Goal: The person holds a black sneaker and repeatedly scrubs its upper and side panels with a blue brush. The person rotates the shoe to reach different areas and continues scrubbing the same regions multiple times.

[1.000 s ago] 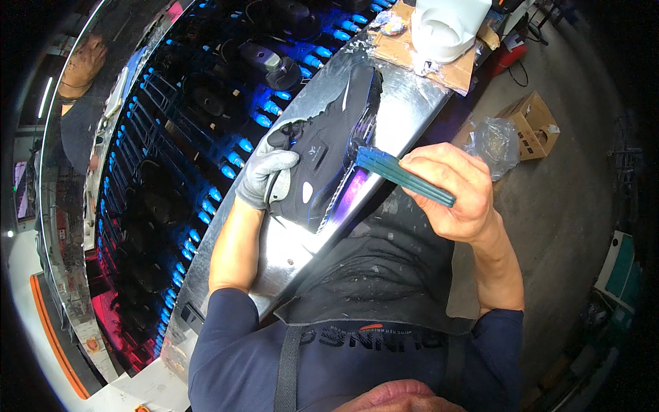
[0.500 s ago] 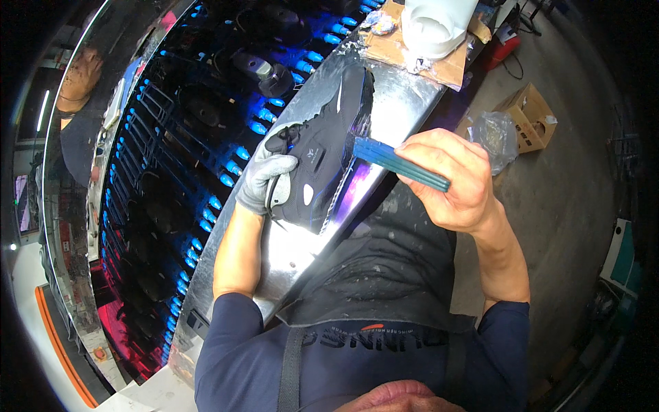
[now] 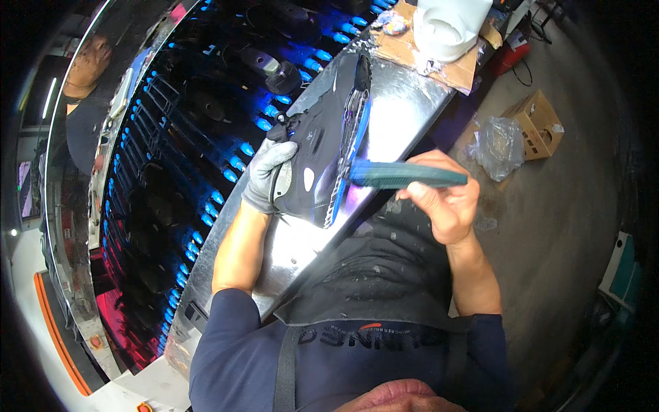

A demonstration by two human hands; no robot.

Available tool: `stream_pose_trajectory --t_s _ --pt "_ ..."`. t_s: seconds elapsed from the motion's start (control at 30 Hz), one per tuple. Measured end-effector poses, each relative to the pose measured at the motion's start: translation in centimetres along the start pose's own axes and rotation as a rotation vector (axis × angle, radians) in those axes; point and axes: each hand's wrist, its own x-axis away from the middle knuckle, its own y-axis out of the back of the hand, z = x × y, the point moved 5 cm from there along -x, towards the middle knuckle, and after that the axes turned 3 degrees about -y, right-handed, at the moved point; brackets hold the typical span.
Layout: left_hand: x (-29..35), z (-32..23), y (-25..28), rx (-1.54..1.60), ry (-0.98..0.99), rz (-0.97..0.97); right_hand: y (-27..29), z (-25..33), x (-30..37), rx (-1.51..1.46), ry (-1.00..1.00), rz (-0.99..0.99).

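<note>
My left hand (image 3: 270, 173), in a grey glove, grips a black shoe (image 3: 317, 141) by its collar and lace area. The shoe is tilted so its bottom edge, with a white stitched line and a blue band, faces right. My bare right hand (image 3: 449, 199) holds a flat brush (image 3: 408, 175) with a dark green handle between thumb and fingers. At its blue end the brush meets the bottom edge of the shoe near the middle; the bristles are hard to make out.
Under the shoe lies a shiny metal ledge (image 3: 405, 103). Left of it runs a dark rack with rows of blue-tipped pegs (image 3: 237, 163). Beyond, a white container (image 3: 446, 31) stands on cardboard (image 3: 395, 48). A carton (image 3: 535, 127) and a clear plastic bag (image 3: 500, 147) sit on the floor at right.
The shoe has turned, showing more of its bottom edge and the blue band. My right hand has moved slightly lower, and the brush now lies nearly level.
</note>
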Motion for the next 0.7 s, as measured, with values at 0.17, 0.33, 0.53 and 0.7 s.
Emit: stream_pose_trajectory --t_s 0.17,0.33,0.53,0.7 --pt "-0.3 0.4 -2.5 0.040 0.003 -0.052 -0.1 -3.8 -0.1 -0.101 0.036 -0.235" --pt "-0.3 -0.3 -2.1 0.042 -0.084 -0.114 -0.1 0.8 -0.3 0.145 0.147 -0.025" --pt "-0.7 -1.4 -3.3 -0.192 -0.102 -0.079 1.4 3.3 -1.8 0.403 0.205 -0.048" --pt "-0.5 -2.0 -4.8 -0.238 -0.120 -0.056 1.6 4.5 -2.3 0.452 0.266 0.055"
